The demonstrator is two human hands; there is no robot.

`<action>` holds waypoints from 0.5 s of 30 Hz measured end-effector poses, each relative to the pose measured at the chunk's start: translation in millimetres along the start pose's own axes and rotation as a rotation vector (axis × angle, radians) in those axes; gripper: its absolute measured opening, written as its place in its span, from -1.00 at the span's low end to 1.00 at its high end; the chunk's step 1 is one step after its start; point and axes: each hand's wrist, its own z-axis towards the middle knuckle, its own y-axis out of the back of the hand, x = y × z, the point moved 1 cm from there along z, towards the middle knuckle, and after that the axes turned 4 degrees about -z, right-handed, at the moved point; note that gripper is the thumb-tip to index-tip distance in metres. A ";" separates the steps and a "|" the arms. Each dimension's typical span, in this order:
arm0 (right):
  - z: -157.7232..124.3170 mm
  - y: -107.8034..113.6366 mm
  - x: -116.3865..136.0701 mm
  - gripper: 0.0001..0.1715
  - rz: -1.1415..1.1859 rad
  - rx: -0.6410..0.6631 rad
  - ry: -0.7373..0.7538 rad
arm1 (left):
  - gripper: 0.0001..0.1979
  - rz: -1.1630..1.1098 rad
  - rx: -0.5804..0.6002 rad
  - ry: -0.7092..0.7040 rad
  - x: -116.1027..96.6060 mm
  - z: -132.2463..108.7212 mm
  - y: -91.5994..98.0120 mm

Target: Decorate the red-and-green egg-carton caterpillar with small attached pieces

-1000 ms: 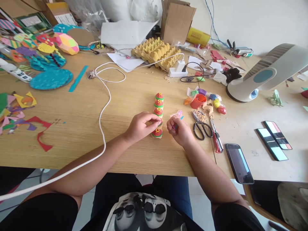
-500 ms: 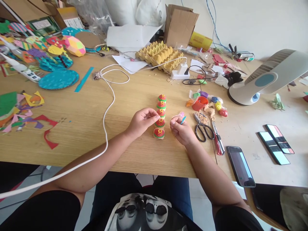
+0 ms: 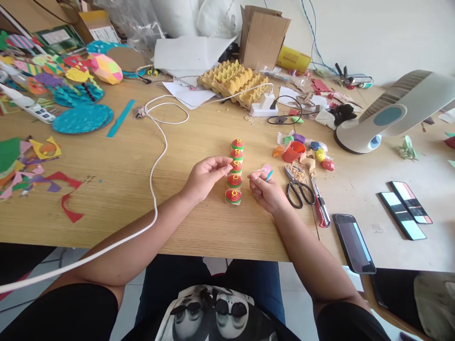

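A row of several small red-topped clay pieces (image 3: 233,182) with green bands and yellow trim runs away from me on the wooden table. Left of the row is my left hand (image 3: 204,179), its thumb and forefinger pinched together beside the third piece. Whatever is between those fingertips is too small to make out. To the right of the row, my right hand (image 3: 266,192) is closed around a small blue stick-like tool (image 3: 269,175), most of it hidden by the fingers. A bit of pink material (image 3: 265,168) lies just beyond that hand.
Black-handled scissors (image 3: 299,187), a red utility knife (image 3: 322,208) and a phone (image 3: 354,242) lie to the right. Beyond them are an orange-red cup (image 3: 293,151), bagged clay lumps (image 3: 320,154) and a white fan (image 3: 384,113). A white cable (image 3: 152,184) crosses my left forearm.
My left fingertips have shifted slightly away from me, uncovering more of the fourth piece. My right hand keeps its hold on the blue tool. The whole view has shifted slightly.
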 end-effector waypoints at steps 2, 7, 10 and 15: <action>0.4 -0.2 -0.1 -0.45 -0.004 -0.012 -0.003 | -0.72 0.007 0.014 0.008 0.4 -0.4 -0.2; -1.0 -2.2 1.8 -0.45 0.001 -0.004 0.015 | -0.71 -0.025 0.024 0.050 1.8 -0.8 0.9; -2.6 -3.7 3.5 -0.45 0.008 0.023 0.009 | -0.72 -0.028 0.042 0.054 1.4 -0.5 1.3; -3.5 -4.3 3.8 -0.53 -0.024 0.019 0.016 | -0.76 -0.005 0.072 0.035 0.8 -0.1 1.6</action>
